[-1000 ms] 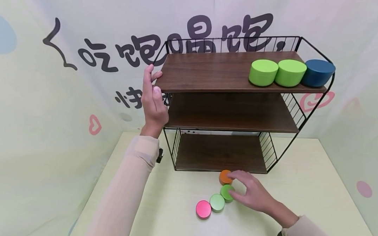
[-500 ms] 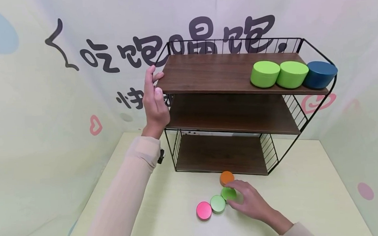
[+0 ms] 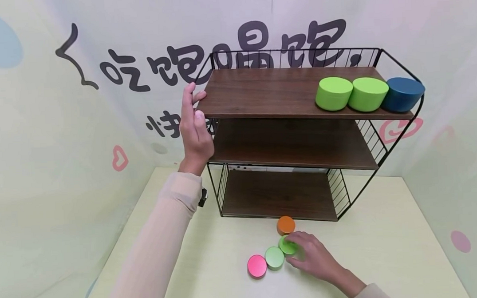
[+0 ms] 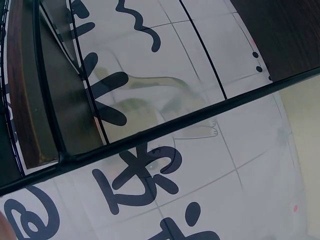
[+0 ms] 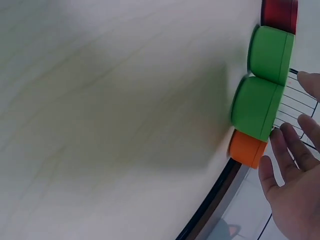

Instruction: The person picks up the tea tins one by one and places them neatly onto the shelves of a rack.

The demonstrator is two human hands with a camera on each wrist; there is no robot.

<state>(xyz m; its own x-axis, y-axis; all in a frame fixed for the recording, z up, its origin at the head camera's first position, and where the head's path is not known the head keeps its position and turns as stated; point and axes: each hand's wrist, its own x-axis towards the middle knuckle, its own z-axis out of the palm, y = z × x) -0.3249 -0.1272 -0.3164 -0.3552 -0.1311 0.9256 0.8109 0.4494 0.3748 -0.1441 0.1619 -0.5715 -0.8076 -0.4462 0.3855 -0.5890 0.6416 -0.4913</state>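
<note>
My left hand (image 3: pixel 195 131) grips the left end of the dark wood and black wire shelf rack (image 3: pixel 260 90), at its top board. Only a sliver of that hand shows in the left wrist view. My right hand (image 3: pixel 317 259) is at the bright green round tin (image 3: pixel 286 245) on the table, its thumb and fingers spread around the tin's right side. In the right wrist view the fingers (image 5: pixel 285 155) look slightly curved, tips close to the green tin (image 5: pixel 257 107). An orange tin (image 3: pixel 286 225) is behind it; a pale green tin (image 3: pixel 274 257) and a pink tin (image 3: pixel 257 266) lie to its left.
On the top board's right end stand two lime-green tins (image 3: pixel 334 93) and a dark blue tin (image 3: pixel 403 94). Below are a middle board (image 3: pixel 290 142) and a bottom board (image 3: pixel 278 194). The pale table (image 3: pixel 386 231) extends in front, with printed cloth walls (image 3: pixel 54 143) around it.
My right hand has shifted slightly down, from beside the orange and green tins to around the green one. The left hand keeps its place on the rack.
</note>
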